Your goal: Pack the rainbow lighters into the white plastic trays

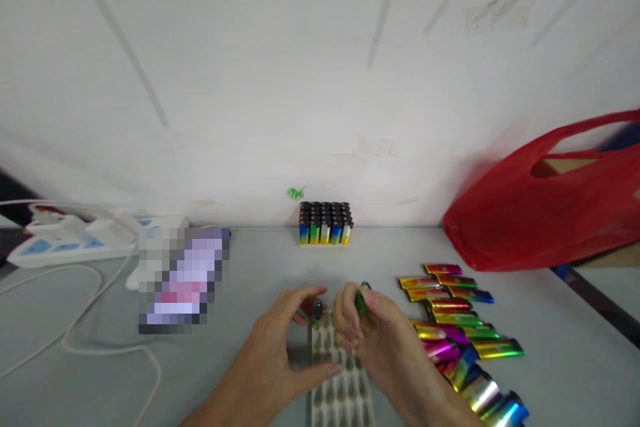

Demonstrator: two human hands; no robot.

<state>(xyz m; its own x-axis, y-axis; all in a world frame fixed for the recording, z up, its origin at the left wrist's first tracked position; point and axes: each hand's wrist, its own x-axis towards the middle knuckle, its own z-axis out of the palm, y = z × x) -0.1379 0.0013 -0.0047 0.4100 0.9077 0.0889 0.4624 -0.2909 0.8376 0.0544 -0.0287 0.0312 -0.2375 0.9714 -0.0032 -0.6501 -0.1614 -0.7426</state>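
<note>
My right hand (pixel 377 327) is closed around a green lighter (pixel 362 300) with a dark top, held above a pale tray (pixel 340 390) with rows of slots. Another lighter (pixel 317 312), black-topped, stands upright at the tray's far left corner. My left hand (pixel 280 340) is open beside it, with fingers curved behind that corner and the thumb stretched over the slots. Whether its fingertips touch the standing lighter I cannot tell. To the right of my right hand lie several loose shiny coloured lighters (pixel 450 317), partly hidden by my forearm.
A block of upright lighters (pixel 325 225) stands against the wall (pixel 320 80). On the left are a phone (pixel 187 277) with a blurred screen, a white power strip (pixel 75 240) and loose white cables (pixel 110 349). A red bag (pixel 545 207) stands at the back right.
</note>
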